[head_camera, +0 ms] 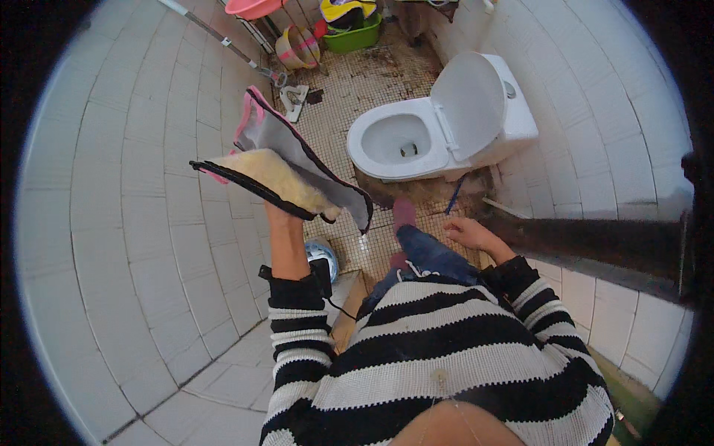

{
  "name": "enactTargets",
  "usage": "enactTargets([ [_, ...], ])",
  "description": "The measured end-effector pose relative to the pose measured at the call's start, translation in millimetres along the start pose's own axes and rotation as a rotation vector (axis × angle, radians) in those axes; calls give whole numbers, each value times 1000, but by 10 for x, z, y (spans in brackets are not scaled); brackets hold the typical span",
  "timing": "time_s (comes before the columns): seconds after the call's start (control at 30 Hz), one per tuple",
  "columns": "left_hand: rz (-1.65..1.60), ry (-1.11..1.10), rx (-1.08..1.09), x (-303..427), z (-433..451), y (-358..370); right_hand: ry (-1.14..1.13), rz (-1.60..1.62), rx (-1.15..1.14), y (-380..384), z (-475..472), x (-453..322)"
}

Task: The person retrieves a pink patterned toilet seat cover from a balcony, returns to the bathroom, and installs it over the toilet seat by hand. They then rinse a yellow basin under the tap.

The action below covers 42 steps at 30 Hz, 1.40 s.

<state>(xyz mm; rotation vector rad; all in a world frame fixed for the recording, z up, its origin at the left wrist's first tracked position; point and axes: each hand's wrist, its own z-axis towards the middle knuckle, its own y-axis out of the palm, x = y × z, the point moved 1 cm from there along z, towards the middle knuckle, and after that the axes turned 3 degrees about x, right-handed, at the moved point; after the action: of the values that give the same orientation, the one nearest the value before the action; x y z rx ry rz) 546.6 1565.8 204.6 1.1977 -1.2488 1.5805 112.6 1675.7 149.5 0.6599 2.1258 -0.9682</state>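
Note:
A grey zippered cloth bag with pink and black edging (329, 167) is held up left of the toilet, its sides spread. Pale yellow fluffy material (273, 173) shows between them. My left hand (286, 216) is at the bag's lower edge and holds it from beneath; the bag hides most of the fingers. Loosely curled and with nothing in it, my right hand (466, 231) hangs beside my right leg, below a blue stick (456, 194) on the floor. The white toilet (390, 167) has its lid raised, and something dark lies in the bowl.
A mop-like pole (206, 34) leans along the left wall, near a white plastic piece (294, 103). A striped basket (298, 47), a green basin (354, 40) with cloths and a pink basin (254, 6) stand farther back. A dark beam-like object (591, 245) extends at right.

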Motion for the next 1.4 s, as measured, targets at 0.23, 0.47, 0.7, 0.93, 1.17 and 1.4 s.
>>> enactTargets([
  [0.23,454,351,18,-4,1088,-213,137,50,30,-334,1236,221],
  [0.47,462,350,-199,465,2303,-38,240,206,238,-349,2341,1167],
  [0.7,-763,-405,-576,934,2906,567,545,422,378,69,2292,883],
  [0.93,-1037,-766,-940,1040,3216,1084,927,1094,685,1225,2191,451],
  [1.17,-759,-601,-1159,761,3452,865,993,1529,841,2321,2889,529],
  [1.4,-605,-622,-1212,1062,3539,1417,849,1784,1046,2409,3290,725],
])
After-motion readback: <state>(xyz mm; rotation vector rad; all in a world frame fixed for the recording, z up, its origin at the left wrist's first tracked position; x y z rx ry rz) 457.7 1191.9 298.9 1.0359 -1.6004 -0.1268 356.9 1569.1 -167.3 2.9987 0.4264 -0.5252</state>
